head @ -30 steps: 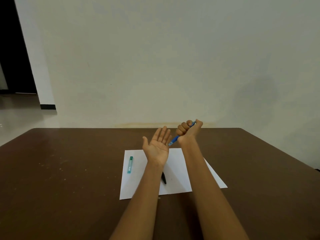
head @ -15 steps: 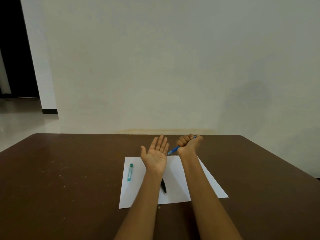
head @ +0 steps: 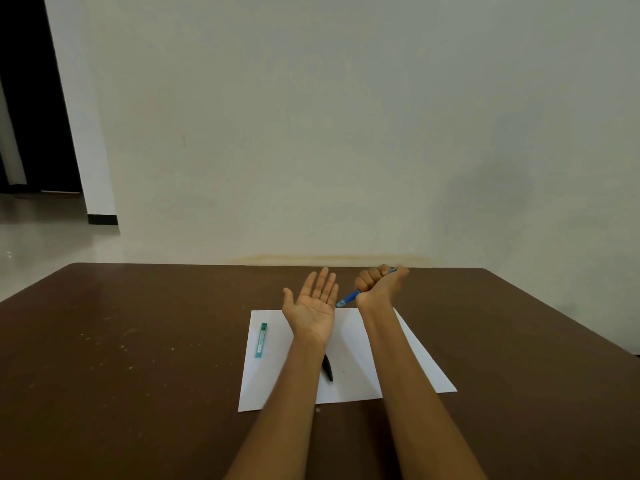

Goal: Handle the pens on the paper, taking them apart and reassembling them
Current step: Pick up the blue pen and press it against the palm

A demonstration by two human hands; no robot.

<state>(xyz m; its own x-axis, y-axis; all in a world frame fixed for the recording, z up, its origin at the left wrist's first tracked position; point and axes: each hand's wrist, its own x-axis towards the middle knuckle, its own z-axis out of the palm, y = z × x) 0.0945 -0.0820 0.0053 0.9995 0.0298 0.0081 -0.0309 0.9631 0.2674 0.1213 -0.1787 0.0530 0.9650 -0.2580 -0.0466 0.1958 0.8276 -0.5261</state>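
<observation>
The right hand [head: 379, 287] is clenched in a fist around a blue pen [head: 349, 297], held above the far edge of the paper [head: 408, 355]. The pen's long axis runs on a slant: its clear tip end points down and left toward the left hand [head: 311, 306], and its other end pokes out past the thumb at upper right. The left hand is raised palm up, fingers [head: 323, 282] straight and released, holding nothing; the pen tip lies just beside the palm's edge.

A black pen [head: 327, 368] lies on the paper, partly hidden by the left forearm, its axis running near to far. A teal tube [head: 261, 340] lies on the paper's left part, also lengthwise near to far. The paper rests on the brown table [head: 121, 358].
</observation>
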